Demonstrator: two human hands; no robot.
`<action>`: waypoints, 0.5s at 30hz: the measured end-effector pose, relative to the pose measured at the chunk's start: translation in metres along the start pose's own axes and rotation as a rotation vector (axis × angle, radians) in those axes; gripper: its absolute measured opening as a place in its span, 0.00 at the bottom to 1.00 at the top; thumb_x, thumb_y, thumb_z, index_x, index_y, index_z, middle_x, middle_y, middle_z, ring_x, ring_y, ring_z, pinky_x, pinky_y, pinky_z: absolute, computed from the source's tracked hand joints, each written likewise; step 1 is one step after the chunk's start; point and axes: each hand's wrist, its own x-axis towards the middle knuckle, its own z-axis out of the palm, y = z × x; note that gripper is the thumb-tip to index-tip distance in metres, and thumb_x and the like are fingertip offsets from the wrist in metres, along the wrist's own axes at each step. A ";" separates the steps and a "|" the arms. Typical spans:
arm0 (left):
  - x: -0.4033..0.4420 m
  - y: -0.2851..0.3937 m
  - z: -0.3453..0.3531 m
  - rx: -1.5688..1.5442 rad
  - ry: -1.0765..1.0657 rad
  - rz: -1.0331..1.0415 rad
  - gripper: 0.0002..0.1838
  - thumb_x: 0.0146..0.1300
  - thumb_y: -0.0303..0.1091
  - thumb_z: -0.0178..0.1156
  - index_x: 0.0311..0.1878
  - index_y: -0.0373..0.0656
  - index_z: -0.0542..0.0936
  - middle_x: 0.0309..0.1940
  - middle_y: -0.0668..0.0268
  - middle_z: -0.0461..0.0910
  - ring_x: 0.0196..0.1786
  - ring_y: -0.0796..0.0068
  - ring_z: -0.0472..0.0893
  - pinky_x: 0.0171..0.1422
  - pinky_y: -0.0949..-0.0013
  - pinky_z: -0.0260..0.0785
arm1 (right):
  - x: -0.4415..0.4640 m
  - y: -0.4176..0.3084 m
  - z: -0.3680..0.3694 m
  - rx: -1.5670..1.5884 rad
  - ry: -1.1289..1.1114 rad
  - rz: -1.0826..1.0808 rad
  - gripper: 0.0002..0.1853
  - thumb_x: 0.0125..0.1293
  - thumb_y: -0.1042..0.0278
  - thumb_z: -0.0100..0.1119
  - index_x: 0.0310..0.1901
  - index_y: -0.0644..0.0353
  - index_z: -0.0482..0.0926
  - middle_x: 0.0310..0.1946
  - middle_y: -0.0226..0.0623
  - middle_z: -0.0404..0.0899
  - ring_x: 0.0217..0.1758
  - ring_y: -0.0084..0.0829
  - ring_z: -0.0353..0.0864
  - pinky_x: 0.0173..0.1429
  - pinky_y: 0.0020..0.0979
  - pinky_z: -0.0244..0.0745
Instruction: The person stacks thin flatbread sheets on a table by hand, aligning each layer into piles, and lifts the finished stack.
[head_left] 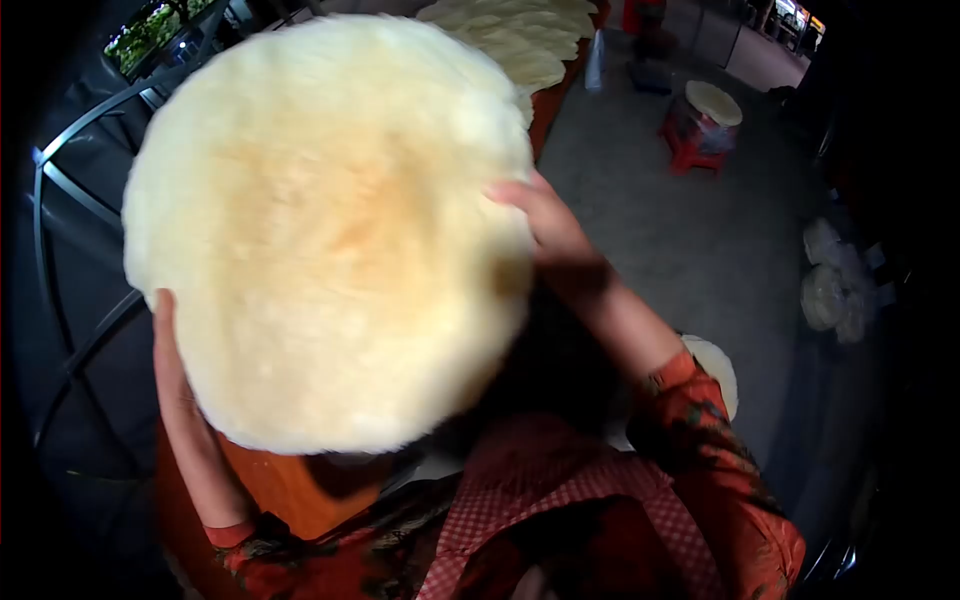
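A large, round, pale flatbread (340, 230) with a browner middle fills the left half of the head view, raised in front of me and slightly blurred. At its lower left edge is my left hand (168, 325), mostly hidden behind the bread, with a finger or thumb along the rim. My right hand (540, 220) grips the right edge, its thumb lying on the near face and the other fingers out of sight behind. Much of an orange-brown table (285, 490) is covered from view by the bread.
More thin flatbreads (525, 40) lie spread at the far end of the table. On the grey floor (620, 190) stands a red stool (695, 150) with a round pale top. Clear bags (835, 285) are at the right, a metal frame (85, 195) at the left.
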 end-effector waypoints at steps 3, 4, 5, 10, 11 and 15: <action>0.002 0.007 -0.026 -0.072 0.036 0.079 0.39 0.68 0.64 0.44 0.71 0.42 0.60 0.68 0.61 0.64 0.65 0.63 0.67 0.67 0.64 0.62 | 0.070 0.017 0.020 0.050 -0.088 -0.065 0.27 0.61 0.73 0.56 0.62 0.69 0.65 0.55 0.47 0.75 0.56 0.37 0.77 0.61 0.36 0.73; 0.011 0.005 -0.042 -0.083 0.075 0.088 0.40 0.68 0.64 0.43 0.71 0.43 0.59 0.69 0.61 0.63 0.66 0.62 0.67 0.68 0.64 0.61 | 0.089 0.023 0.029 0.051 -0.101 -0.062 0.26 0.58 0.75 0.58 0.60 0.69 0.67 0.53 0.47 0.76 0.55 0.37 0.78 0.59 0.36 0.75; 0.020 -0.001 -0.053 -0.097 0.117 0.094 0.40 0.68 0.65 0.42 0.72 0.43 0.58 0.70 0.60 0.62 0.67 0.61 0.66 0.68 0.63 0.61 | 0.105 0.025 0.035 0.017 -0.115 -0.036 0.26 0.58 0.76 0.58 0.59 0.69 0.68 0.53 0.47 0.76 0.55 0.37 0.78 0.59 0.36 0.75; 0.018 -0.035 -0.066 -0.168 0.216 0.093 0.40 0.68 0.66 0.39 0.73 0.46 0.58 0.70 0.63 0.60 0.67 0.63 0.65 0.69 0.64 0.59 | 0.121 0.036 0.062 -0.028 -0.142 0.031 0.24 0.55 0.78 0.60 0.56 0.71 0.71 0.49 0.46 0.78 0.53 0.37 0.79 0.59 0.37 0.74; 0.018 -0.039 -0.067 -0.168 0.221 0.082 0.40 0.68 0.66 0.40 0.73 0.46 0.58 0.70 0.63 0.60 0.67 0.63 0.65 0.69 0.64 0.59 | 0.126 0.040 0.063 -0.005 -0.148 0.077 0.24 0.55 0.79 0.60 0.56 0.71 0.71 0.49 0.46 0.78 0.53 0.37 0.79 0.59 0.37 0.74; -0.002 -0.041 -0.040 -0.090 0.315 -0.005 0.40 0.68 0.65 0.41 0.73 0.47 0.56 0.72 0.61 0.58 0.69 0.62 0.63 0.69 0.62 0.60 | 0.120 0.065 0.056 0.040 -0.102 0.254 0.24 0.54 0.79 0.60 0.56 0.70 0.72 0.48 0.45 0.79 0.52 0.36 0.79 0.60 0.37 0.72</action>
